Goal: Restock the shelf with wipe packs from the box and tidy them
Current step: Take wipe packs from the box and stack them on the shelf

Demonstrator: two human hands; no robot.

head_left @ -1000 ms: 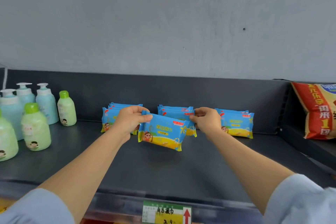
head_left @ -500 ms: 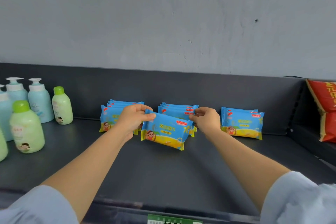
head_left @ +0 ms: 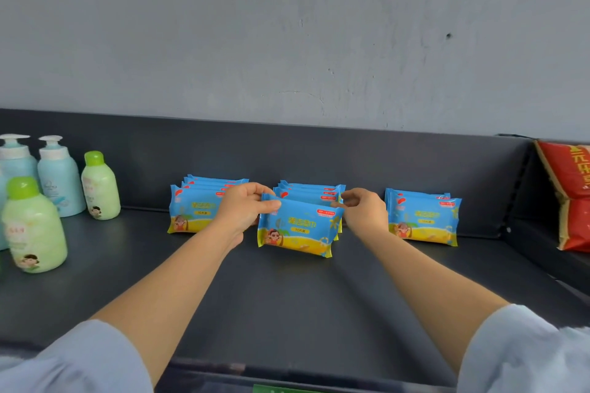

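Observation:
A blue and yellow wipe pack (head_left: pixel 297 230) stands upright on the dark shelf (head_left: pixel 287 303), in front of the middle stack of packs (head_left: pixel 314 192). My left hand (head_left: pixel 242 210) grips its top left corner, thumb on the front. My right hand (head_left: pixel 364 210) pinches its top right corner with the fingertips. A left stack of the same packs (head_left: pixel 191 212) is partly hidden by my left hand. A right stack (head_left: pixel 421 220) stands apart. No box is in view.
Green and pale blue bottles (head_left: pixel 35 226) (head_left: pixel 100 187) (head_left: pixel 59 175) stand at the shelf's left end. A red bag (head_left: pixel 571 195) leans on the adjoining shelf at the right. The shelf's back wall (head_left: pixel 319 153) rises behind the stacks.
The held pack has gone from tilted and lifted to standing on the shelf against the middle stack. Both hands moved slightly back with it; the view shifted right and up.

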